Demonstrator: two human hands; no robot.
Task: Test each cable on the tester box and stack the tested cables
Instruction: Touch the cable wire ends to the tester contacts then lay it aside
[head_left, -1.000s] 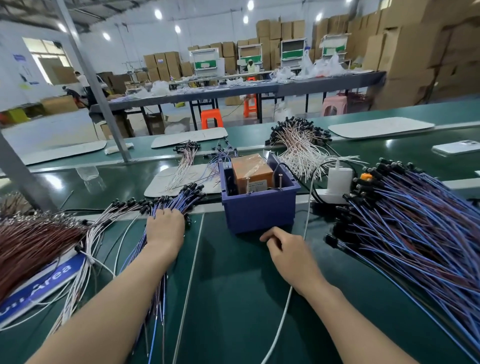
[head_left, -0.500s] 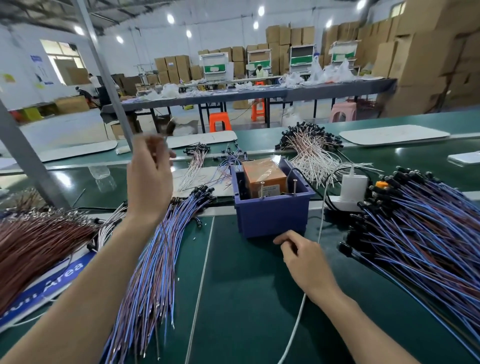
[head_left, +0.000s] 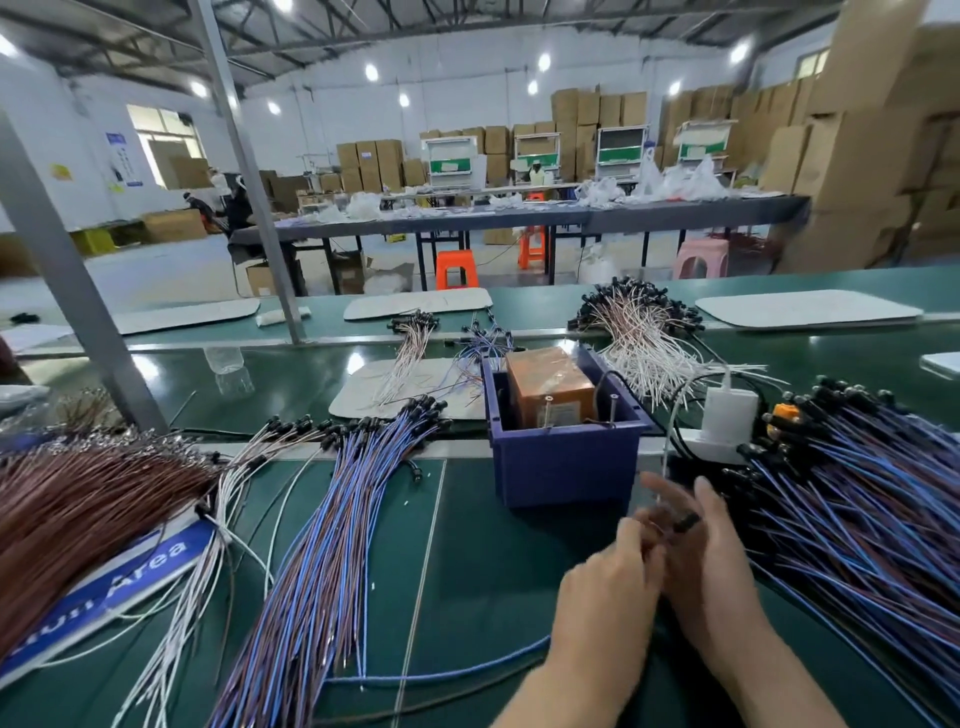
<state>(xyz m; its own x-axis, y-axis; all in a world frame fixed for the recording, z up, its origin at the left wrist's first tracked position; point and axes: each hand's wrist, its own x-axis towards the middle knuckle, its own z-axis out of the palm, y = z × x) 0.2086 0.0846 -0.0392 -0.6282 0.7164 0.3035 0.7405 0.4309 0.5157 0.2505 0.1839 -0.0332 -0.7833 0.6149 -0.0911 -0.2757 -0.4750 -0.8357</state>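
The tester box, a blue bin (head_left: 566, 470) holding an orange unit (head_left: 548, 387) with two upright metal pins, stands at the middle of the green bench. Just in front of it my left hand (head_left: 608, 587) and my right hand (head_left: 719, 566) meet, both blurred. Together they hold one blue cable (head_left: 441, 674): its black connector (head_left: 687, 520) sits at my right hand's fingers, and its wire trails left under my left wrist. A fanned stack of blue-brown cables (head_left: 332, 545) lies left of the box. A large pile of the same cables (head_left: 857, 509) lies right of my hands.
Brown wires (head_left: 78, 499) and white cables (head_left: 249, 467) lie at the far left over a blue label. A white charger (head_left: 727, 415) with a white cord stands right of the box. White cables (head_left: 644, 338) and white trays (head_left: 415, 304) lie behind. A grey post (head_left: 67, 291) rises at left.
My left hand came down from above the left stack and crossed right to meet my right hand. The left stack now lies flat. A single cable is now held between both hands.
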